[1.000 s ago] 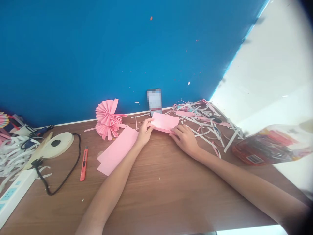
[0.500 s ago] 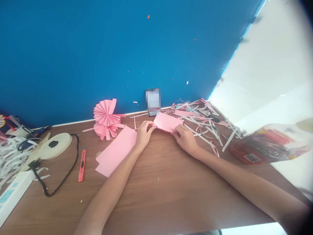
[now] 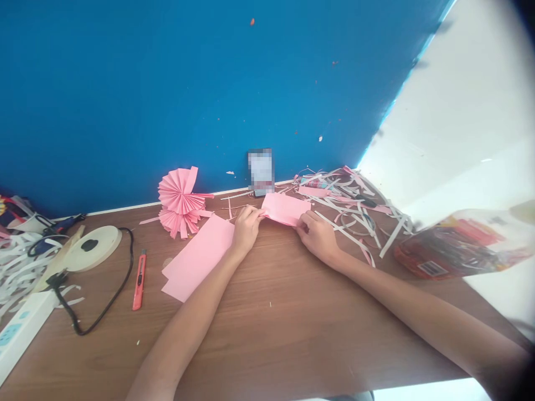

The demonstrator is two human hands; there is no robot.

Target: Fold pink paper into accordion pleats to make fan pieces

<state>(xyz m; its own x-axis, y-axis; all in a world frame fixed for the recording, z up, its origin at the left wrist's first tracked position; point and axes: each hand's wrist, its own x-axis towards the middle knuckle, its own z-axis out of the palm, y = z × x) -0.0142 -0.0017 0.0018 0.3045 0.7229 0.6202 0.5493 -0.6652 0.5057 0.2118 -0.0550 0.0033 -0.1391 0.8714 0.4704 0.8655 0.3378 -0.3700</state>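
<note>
A sheet of pink paper [image 3: 287, 208] is held between my two hands, its near edge folded. My left hand [image 3: 247, 228] pinches the sheet's left corner, fingers closed. At the right end, my right hand [image 3: 315, 233] grips the near corner between thumb and fingers. More flat pink sheets [image 3: 196, 262] lie overlapping on the table beside my left forearm, which partly covers them. Behind them, pleated pink paper fans [image 3: 179, 192] stand against the blue wall. A phone [image 3: 261, 171] with a blurred screen leans on the wall just beyond the held paper.
On the brown table [image 3: 288, 334], a red utility knife [image 3: 139, 279] lies left of the sheets. Further left are a roll of cream tape [image 3: 104, 240], a black cable and a white power strip [image 3: 29, 323]. Paper strips [image 3: 359, 211] pile up at back right, near a plastic bag [image 3: 451, 250].
The paper's near edge has been folded slightly further, and the sheet looks a little narrower. Both hands stay at its ends. The view has shifted slightly.
</note>
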